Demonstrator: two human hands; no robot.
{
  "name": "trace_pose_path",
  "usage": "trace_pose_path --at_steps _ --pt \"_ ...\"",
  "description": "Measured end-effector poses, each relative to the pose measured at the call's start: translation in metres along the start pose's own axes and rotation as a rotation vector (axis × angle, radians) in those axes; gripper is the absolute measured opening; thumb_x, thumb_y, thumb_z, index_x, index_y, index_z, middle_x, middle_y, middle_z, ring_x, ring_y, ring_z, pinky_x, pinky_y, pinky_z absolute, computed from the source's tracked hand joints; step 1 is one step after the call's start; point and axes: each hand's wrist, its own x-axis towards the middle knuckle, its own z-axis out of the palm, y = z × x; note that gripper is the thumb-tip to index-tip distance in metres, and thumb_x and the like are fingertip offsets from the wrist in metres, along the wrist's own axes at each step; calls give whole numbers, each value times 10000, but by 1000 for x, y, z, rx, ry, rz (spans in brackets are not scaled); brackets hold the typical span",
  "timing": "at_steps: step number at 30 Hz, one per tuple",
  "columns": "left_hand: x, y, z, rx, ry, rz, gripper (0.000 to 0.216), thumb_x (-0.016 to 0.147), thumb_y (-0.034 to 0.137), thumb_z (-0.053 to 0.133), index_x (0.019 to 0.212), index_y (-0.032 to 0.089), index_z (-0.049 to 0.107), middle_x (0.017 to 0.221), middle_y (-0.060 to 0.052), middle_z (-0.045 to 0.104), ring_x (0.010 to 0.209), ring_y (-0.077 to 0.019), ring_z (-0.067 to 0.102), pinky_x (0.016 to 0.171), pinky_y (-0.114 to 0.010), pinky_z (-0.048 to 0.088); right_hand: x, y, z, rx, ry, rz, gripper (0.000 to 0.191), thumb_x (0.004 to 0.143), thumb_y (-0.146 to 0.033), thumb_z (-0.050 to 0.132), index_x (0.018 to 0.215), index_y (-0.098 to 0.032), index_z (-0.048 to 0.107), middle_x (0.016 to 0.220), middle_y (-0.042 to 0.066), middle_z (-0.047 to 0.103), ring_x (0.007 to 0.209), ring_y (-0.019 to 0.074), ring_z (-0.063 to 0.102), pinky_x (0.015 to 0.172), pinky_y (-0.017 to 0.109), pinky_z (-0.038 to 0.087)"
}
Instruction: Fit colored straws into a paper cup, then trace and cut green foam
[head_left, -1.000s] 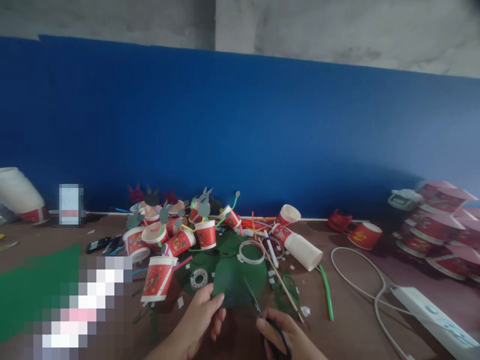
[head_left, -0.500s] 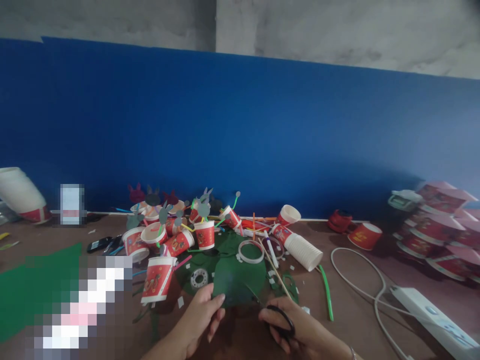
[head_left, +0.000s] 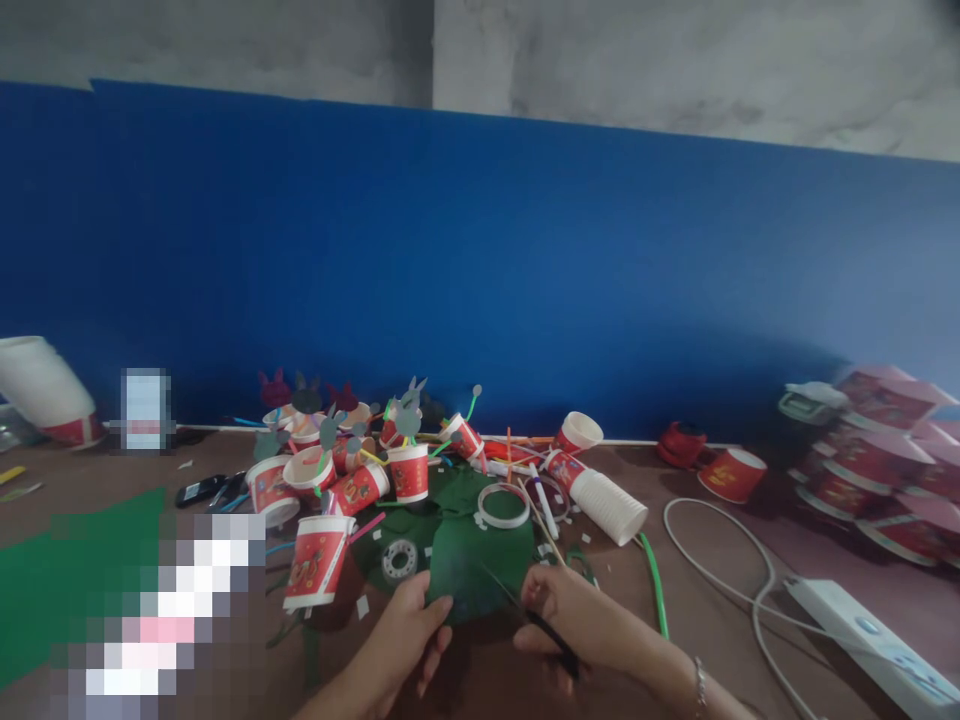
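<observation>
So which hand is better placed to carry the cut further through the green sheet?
Probably the right hand: it holds the scissors, their blades already on the green sheet. The left hand pinches the sheet's near edge, steadying it.

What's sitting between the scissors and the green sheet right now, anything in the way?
Nothing visible. The right hand holds the scissors with the blades already at the green sheet, which the left hand pinches at its near edge. The cups and straws lie farther back.
</observation>
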Motion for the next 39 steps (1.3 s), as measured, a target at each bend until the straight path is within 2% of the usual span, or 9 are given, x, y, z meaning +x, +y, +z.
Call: trace_pose_path --at_steps 5,9,11,14,22,26,29,32,39 --pt "-1 1 0 -4 17 31 379 709 527 540 853 197 425 481 102 449 269 -23 269 258 -144 196 7 -4 -13 87 -164 4 204 701 -332 645 713 -150 553 503 -9 642 353 77 545 297 120 301" --pt "0 0 -2 -17 8 18 341 729 490 537 866 197 425 485 100 445 278 -26 263 265 -146 188 17 0 -23 165 -343 8 237 683 -333 672 628 -113 604 560 16 664 402 58 569 331 108 310" --pt "1 -1 -3 -37 5 22 341 731 488 543 867 196 429 492 100 442 283 -23 260 271 -147 180 20 3 -24 237 -383 16 251 700 -349 659 673 -100 637 585 24 671 432 65 591 340 111 315" --pt "3 -4 -4 -77 11 39 346 729 492 548 860 191 438 501 100 435 290 -15 243 281 -146 168 22 6 -17 305 -322 -13 287 714 -369 645 758 -86 662 569 17 656 421 64 580 324 117 286" --pt "4 -8 -6 -120 0 30 377 709 493 562 892 187 443 506 98 440 307 -18 239 281 -146 168 19 19 0 168 -114 -62 336 732 -399 606 559 -117 547 431 -32 537 294 14 397 280 139 173" --pt "4 -7 -4 -118 18 39 388 704 501 557 900 185 446 497 95 448 308 -23 258 280 -144 179 14 12 8 91 13 -10 229 702 -348 596 744 -175 453 443 -62 553 287 44 424 260 131 193" --pt "4 -5 -3 -103 52 48 397 700 505 555 907 186 441 472 97 448 304 -33 276 279 -145 192 10 8 16 55 131 24 319 660 -298 592 796 -232 312 419 -100 552 266 78 446 240 131 203" --pt "3 -4 -2 -101 66 56 405 699 505 555 917 185 437 454 102 441 300 -39 285 277 -148 199 9 9 19 116 113 -12 343 665 -320 583 793 -240 275 441 -91 580 287 90 486 244 128 216" --pt "-1 -2 -3 -123 -58 16 407 701 498 569 932 192 432 477 108 448 272 -22 225 270 -161 137 13 15 20 385 -35 -106 447 651 -445 659 914 -179 415 552 -15 652 395 103 576 307 139 266"
